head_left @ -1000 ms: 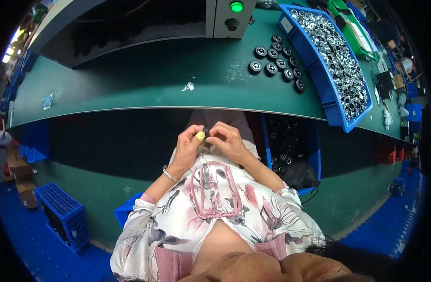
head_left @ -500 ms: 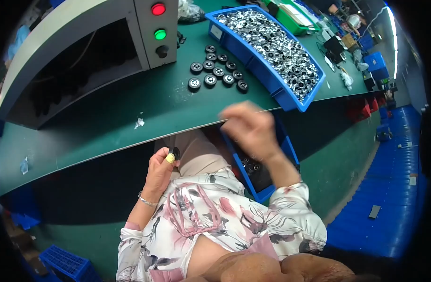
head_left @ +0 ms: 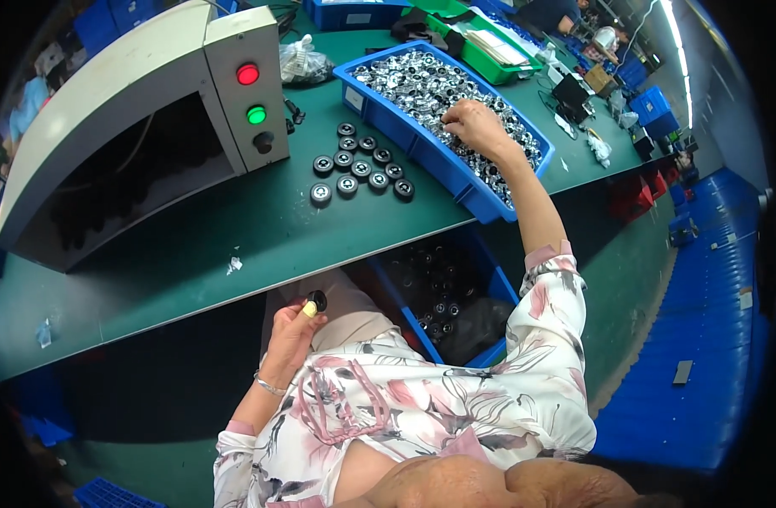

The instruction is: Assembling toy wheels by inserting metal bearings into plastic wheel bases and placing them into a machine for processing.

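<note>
My left hand [head_left: 292, 332], with yellow tape round one finger, is closed on a small round black part [head_left: 318, 300] like a wheel, held over my lap below the table edge. My right hand [head_left: 479, 127] reaches into a long blue bin [head_left: 422, 152] filled with shiny silver metal pieces [head_left: 396, 74]. Its fingers are bent together at the pieces; what they pinch, if anything, is too small to make out. On the green table, left of the bin, lie several black round parts [head_left: 347, 184] with silver centres.
A grey machine [head_left: 151, 76] with a red and a green light stands at the left. Under the table edge sits another blue bin [head_left: 489, 292] holding black round parts. A green tray [head_left: 523, 69] of papers and a clear plastic bag [head_left: 303, 63] are farther back.
My right hand has gone from above the table's front edge up and forward into the bin of metal pieces. My left hand keeps its black part. The view has shifted slightly.
</note>
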`<state>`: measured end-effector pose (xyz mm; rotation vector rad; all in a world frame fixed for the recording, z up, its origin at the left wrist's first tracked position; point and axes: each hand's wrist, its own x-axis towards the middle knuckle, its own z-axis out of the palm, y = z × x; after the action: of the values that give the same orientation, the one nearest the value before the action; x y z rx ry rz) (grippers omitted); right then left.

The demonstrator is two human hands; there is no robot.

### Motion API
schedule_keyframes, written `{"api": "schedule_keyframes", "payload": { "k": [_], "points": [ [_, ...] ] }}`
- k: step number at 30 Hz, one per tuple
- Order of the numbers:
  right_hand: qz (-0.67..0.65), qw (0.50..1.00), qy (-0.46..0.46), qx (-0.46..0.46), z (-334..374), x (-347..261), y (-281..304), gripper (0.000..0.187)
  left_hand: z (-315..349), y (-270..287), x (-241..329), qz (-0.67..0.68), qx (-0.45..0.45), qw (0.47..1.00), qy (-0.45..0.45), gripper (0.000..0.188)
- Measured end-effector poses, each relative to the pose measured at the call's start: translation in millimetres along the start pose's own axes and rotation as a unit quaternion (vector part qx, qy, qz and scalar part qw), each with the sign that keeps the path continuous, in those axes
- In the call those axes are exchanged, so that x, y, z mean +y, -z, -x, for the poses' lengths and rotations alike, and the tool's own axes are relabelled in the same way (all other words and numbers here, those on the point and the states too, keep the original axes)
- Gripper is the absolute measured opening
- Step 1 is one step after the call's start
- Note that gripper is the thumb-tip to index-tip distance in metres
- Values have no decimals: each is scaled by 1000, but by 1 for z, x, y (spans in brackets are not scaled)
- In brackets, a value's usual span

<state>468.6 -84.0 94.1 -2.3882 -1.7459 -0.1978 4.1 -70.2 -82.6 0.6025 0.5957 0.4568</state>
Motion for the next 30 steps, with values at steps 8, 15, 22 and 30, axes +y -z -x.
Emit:
{"api": "schedule_keyframes", "payload": {
  "k": [8, 15, 22, 30],
  "points": [
    [14, 997, -19, -75, -13, -6, -1, 16, 1, 0, 2, 20, -20, 1000, 9, 22],
    [-135, 984, 27, 116, 12, 8, 4, 19, 9, -13, 4, 28, 26, 999, 20, 20],
    [-424, 899, 101, 30, 99, -144, 38, 13, 1, -3, -4, 111, 6, 994, 14, 20],
    [-592, 798, 75, -86, 181, -260, -99, 25, 3, 10, -1, 30, -9, 999, 38, 27]
  ]
}}
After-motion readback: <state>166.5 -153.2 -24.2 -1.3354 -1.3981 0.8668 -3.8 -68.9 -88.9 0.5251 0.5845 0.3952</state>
